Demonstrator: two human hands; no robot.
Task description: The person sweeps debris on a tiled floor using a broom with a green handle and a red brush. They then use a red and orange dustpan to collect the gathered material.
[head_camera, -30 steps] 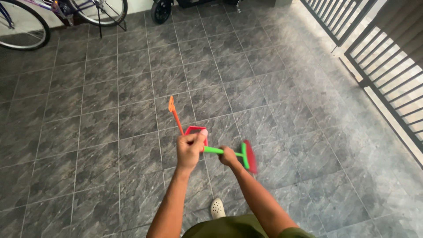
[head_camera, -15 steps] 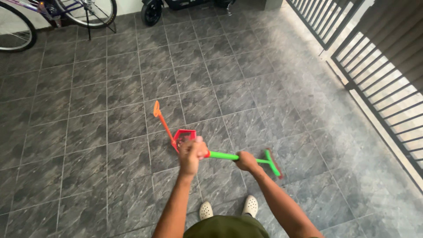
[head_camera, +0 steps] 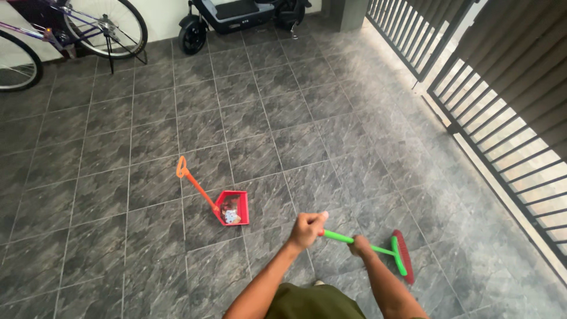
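1. Far left, two bicycles (head_camera: 88, 29) are parked up by the wall, well apart from the sweeping, so they're out of the way.
2. A bit nearer the middle, a red dustpan (head_camera: 233, 208) sits flat on the grey tiled floor (head_camera: 118, 177). Its long orange handle (head_camera: 195, 186) tilts up and away to the far left, which looks like the kind you can grab without bending. There's some small litter inside the pan, though it's too tiny to say what.
3. The left hand (head_camera: 307, 227) is clenched in a fist around the top end of the broom's green handle (head_camera: 354, 241), just to the right of the dustpan and not touching it. My guess is that's the steering grip.
4. The right hand (head_camera: 360, 245) is closed around the same handle lower down, so both hands share one stick.
5. The broom head (head_camera: 403, 255) is at the near right, red bristles with a green back, down at the floor and well apart from the pan.
6. Far middle there's a small dark scooter (head_camera: 236, 15) by the wall.
7. All along the right runs a dark barred gate (head_camera: 502, 118) with daylight coming through the slats.
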